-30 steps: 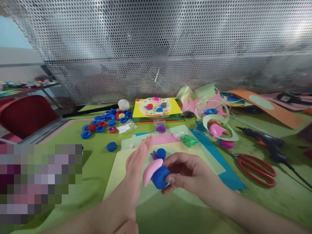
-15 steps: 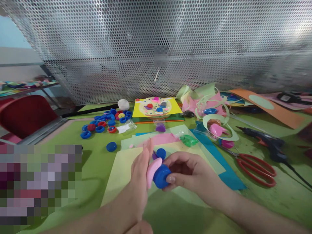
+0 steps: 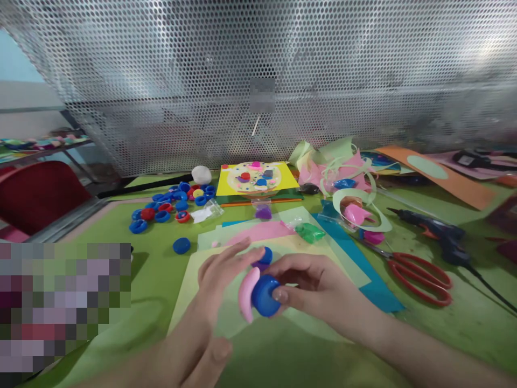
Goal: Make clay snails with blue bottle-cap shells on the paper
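Note:
Between the thumb and fingers of my right hand (image 3: 319,285) is a blue bottle cap (image 3: 265,296). A curved strip of pink clay (image 3: 247,296) clings to the cap's left side. My left hand (image 3: 220,285) is just left of the clay, fingers stretched out, holding nothing. Right behind, a second blue cap (image 3: 265,255) with purple clay (image 3: 262,265) rests on the pale paper sheets (image 3: 189,302). Farther back on the sheets lies a bag of green clay (image 3: 309,233).
Many blue and red caps (image 3: 162,216) lie at the back left. A decorated yellow card (image 3: 226,186) stands by the perforated metal panel (image 3: 181,81). On the right are red-handled scissors (image 3: 420,277), a glue gun (image 3: 440,234) and paper scraps (image 3: 317,167).
My left hand has moved left, away from the pink clay, and its fingers have tilted. The clay stays on the blue cap in my right hand.

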`<control>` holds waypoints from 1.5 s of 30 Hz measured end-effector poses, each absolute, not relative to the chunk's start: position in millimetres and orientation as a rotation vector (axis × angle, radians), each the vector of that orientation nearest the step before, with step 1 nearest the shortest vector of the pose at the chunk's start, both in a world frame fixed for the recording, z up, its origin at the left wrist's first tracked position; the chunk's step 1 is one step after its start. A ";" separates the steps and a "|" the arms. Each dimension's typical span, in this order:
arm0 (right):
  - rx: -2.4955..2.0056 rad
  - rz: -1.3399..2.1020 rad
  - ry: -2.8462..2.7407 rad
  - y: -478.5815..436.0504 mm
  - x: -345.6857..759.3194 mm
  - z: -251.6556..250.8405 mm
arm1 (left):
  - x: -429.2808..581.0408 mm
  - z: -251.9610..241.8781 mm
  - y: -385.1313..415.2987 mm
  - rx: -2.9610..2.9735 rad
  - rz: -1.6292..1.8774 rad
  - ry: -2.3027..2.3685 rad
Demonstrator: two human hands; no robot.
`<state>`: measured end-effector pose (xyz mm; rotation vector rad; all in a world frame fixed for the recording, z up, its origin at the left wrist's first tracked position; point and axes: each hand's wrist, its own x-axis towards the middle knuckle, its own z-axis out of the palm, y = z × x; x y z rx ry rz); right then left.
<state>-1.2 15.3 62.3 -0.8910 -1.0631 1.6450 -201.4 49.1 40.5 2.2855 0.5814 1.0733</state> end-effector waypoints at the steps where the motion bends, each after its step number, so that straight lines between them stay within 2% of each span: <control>1: -0.905 1.647 -1.068 14.9 -1.1 62.5 | -200.6 47.4 46.8 2.324 1.082 0.584; 5: -0.918 1.678 -1.077 13.3 -1.0 62.9 | -197.5 64.4 44.7 2.368 1.203 0.629; 16: -0.929 1.681 -1.096 12.2 -1.1 63.8 | -198.6 52.2 42.6 2.163 1.100 0.647; 27: -0.897 1.643 -1.094 11.8 -1.0 65.7 | -195.6 59.1 45.1 2.382 1.175 0.731; 38: -0.873 1.747 -0.995 12.5 -1.6 67.1 | -190.1 69.7 44.7 2.450 1.237 0.701; 45: -0.917 1.731 -1.026 13.0 -0.9 67.4 | -192.5 64.1 44.4 2.235 1.161 0.594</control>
